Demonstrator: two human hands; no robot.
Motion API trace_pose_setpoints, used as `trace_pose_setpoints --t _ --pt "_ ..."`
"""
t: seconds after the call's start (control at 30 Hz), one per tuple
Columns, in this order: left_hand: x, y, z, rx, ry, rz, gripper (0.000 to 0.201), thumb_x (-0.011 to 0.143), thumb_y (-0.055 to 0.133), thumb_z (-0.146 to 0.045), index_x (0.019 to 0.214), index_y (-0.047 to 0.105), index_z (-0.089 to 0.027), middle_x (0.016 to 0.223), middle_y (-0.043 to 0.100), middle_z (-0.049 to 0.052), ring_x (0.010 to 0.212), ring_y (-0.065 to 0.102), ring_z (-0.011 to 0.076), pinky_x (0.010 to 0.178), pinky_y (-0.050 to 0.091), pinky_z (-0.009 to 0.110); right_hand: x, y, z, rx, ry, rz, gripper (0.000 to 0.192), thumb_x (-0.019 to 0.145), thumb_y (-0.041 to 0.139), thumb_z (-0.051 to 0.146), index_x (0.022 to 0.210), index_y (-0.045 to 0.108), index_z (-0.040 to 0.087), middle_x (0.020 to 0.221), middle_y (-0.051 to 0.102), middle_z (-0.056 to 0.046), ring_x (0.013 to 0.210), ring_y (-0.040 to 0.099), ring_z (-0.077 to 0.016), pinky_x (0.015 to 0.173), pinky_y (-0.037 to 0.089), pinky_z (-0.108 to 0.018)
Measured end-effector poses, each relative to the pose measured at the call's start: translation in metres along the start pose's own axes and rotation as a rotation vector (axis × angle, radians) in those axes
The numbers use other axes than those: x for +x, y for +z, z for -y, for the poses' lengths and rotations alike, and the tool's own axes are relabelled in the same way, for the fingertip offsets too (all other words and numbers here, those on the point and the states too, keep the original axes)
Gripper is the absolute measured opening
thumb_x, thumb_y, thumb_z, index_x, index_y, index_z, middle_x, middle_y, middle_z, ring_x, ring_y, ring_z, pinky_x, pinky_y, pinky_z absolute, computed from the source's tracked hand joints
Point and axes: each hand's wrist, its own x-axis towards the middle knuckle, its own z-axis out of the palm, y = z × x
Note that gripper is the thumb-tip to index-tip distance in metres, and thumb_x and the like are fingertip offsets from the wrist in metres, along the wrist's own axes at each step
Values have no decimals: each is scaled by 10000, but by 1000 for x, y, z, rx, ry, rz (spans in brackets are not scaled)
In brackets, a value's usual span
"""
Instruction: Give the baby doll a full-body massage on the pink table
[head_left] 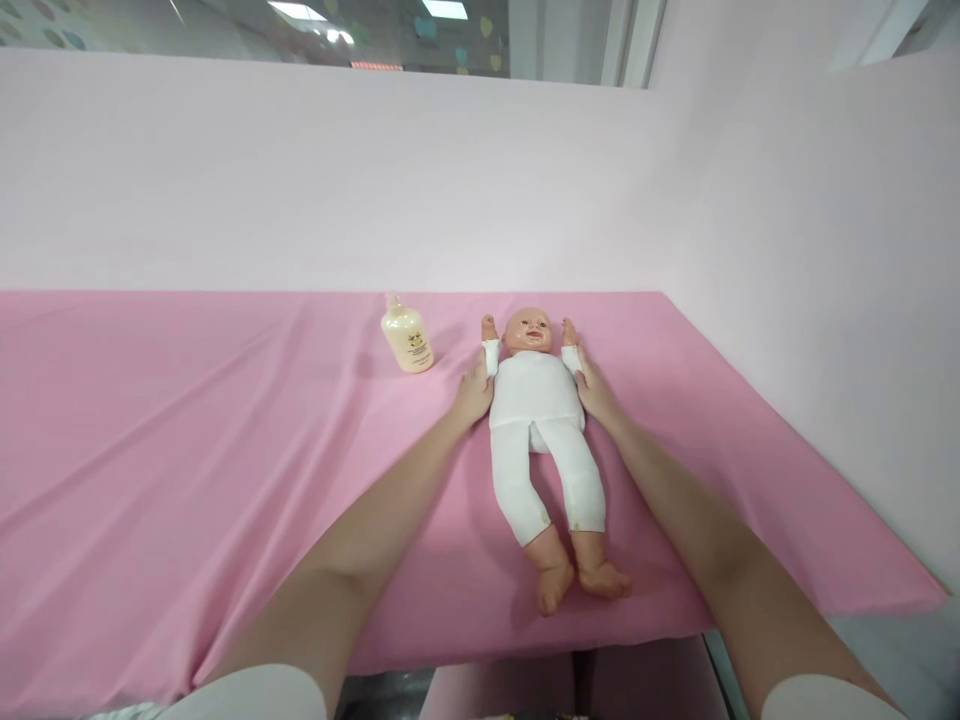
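A baby doll [537,390] with a white cloth body lies on its back on the pink cloth [247,450]. Its head points to the far edge, its bare feet toward me. Both its arms are raised beside its head. Against the doll's side and upper arm on the left, my left hand [472,392] is pressed. My right hand [597,390] grips the opposite side in the same way. The fingers of both hands are partly hidden by the doll. Left of the doll, a pale yellow lotion bottle [409,338] with a pump top stands on the cloth.
White walls rise behind the table and along its right side, with a window [420,35] above the back one. Folds run through the cloth on the left. The table's near edge lies just past the doll's feet, above my legs.
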Motion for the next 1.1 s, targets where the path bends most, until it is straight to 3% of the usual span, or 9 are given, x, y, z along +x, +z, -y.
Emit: trace_pose_setpoints --t 0.13,0.3,0.4,0.5,0.6,0.7,0.83,0.97,1.1 --pt "-1 -8 -11 36 -97 64 775 926 510 -346 1613 196 -176 1341 639 180 1203 617 410 1011 471 599 -1 0 1 8 41 -59 662 938 515 468 1533 354 226 1514 509 -139 1427 462 -328 1198 348 -595" --pt "-4 -12 -17 -57 -165 26 707 912 572 -396 1552 345 -199 1146 723 147 998 695 368 918 526 547 -2 -1 4 -9 106 -89 614 891 567 362 1472 422 228 1456 557 -144 1358 525 -327 1152 394 -613" --pt "-5 -13 -18 -131 -176 -1 639 895 593 -369 1486 416 -203 1279 673 145 1114 660 349 981 511 528 -3 -1 2 30 141 -135 548 862 600 346 1390 498 239 1360 623 -129 1277 582 -311 1119 437 -580" --pt "-4 -12 -19 -198 -186 -71 733 852 634 -300 1516 336 -209 1447 558 151 1267 585 332 1071 468 516 -3 -2 3 121 105 -195 607 845 635 364 1413 454 254 1382 599 -118 1292 568 -292 1120 444 -540" --pt "-4 -11 -22 -229 -109 -141 772 816 660 -245 1508 318 -215 1466 531 152 1310 554 302 1106 448 486 -4 -3 10 201 41 -222 760 834 669 405 1492 317 257 1374 579 -135 1286 566 -278 1113 451 -512" --pt "-5 -11 -26 -202 21 -195 617 807 674 -262 1381 459 -187 1301 631 141 1205 616 276 1057 492 455 -7 -4 20 194 -40 -236 845 812 704 442 1506 265 242 1310 584 -144 1243 580 -273 1096 460 -490" --pt "-8 -13 -32 -125 136 -183 488 786 710 -342 1230 578 -190 1097 695 86 1055 668 251 1026 513 450 -12 -5 30 109 -188 -213 651 835 668 437 1403 424 235 1180 625 -106 1113 622 -252 1052 491 -463" --pt "-11 -18 -37 -45 229 -76 341 780 714 -398 1054 651 -206 1068 717 70 1048 669 256 1016 512 441 -17 -6 37 -53 -358 -117 383 839 607 347 1206 588 239 1086 673 -88 1033 632 -268 1002 508 -491" --pt "-11 -18 -35 -43 236 -23 418 808 680 -427 1151 624 -194 1145 702 94 1113 653 282 1051 492 474 -17 -3 35 -114 -407 -62 378 868 572 337 1229 586 225 1122 684 -111 1077 635 -292 1019 505 -516"
